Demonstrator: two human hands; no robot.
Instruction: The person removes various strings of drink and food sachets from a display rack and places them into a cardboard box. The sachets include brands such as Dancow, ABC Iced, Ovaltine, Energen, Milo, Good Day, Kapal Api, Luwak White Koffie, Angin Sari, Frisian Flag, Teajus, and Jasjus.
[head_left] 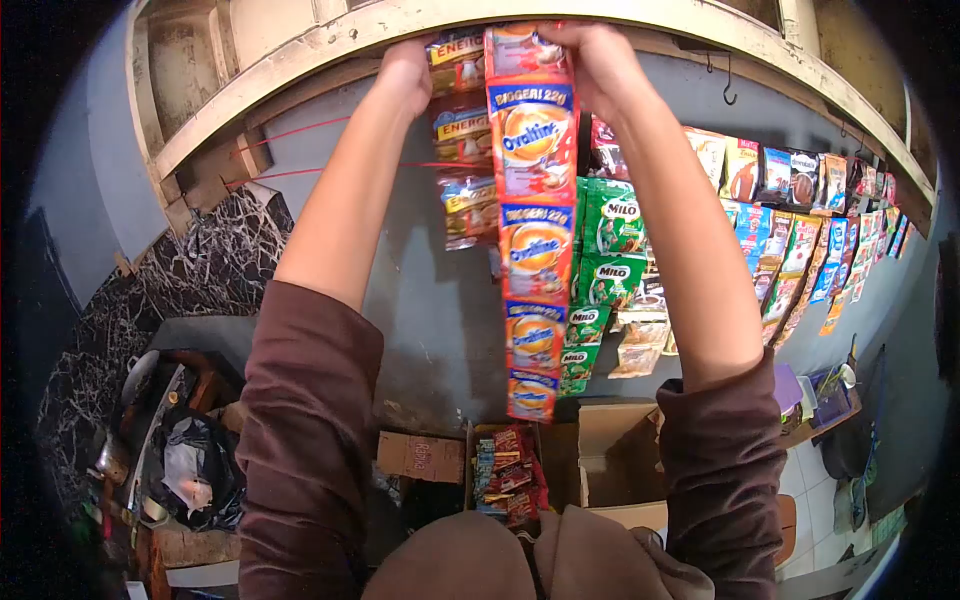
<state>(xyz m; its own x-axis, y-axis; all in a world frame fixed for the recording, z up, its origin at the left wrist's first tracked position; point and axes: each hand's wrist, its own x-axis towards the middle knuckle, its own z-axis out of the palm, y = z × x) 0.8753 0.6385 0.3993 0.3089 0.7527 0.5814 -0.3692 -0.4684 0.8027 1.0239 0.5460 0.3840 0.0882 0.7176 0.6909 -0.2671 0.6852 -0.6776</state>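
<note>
Both my arms are raised to the wooden beam at the top of the view. A strip of orange and blue Ovaltine sachets hangs down in front of me. My right hand grips its top sachet, the thumb across the front corner. My left hand is beside a shorter strip of brown and yellow Energen sachets; its fingers are hidden behind these sachets and the beam. Green Milo sachets hang just behind the Ovaltine strip, partly covered by it.
Overhead runs a curved-looking wooden beam with a metal hook. Red strings stretch to the left. More sachet strips line the wall at right. Below stand an open cardboard box and a box of red packets. A black plastic bag lies lower left.
</note>
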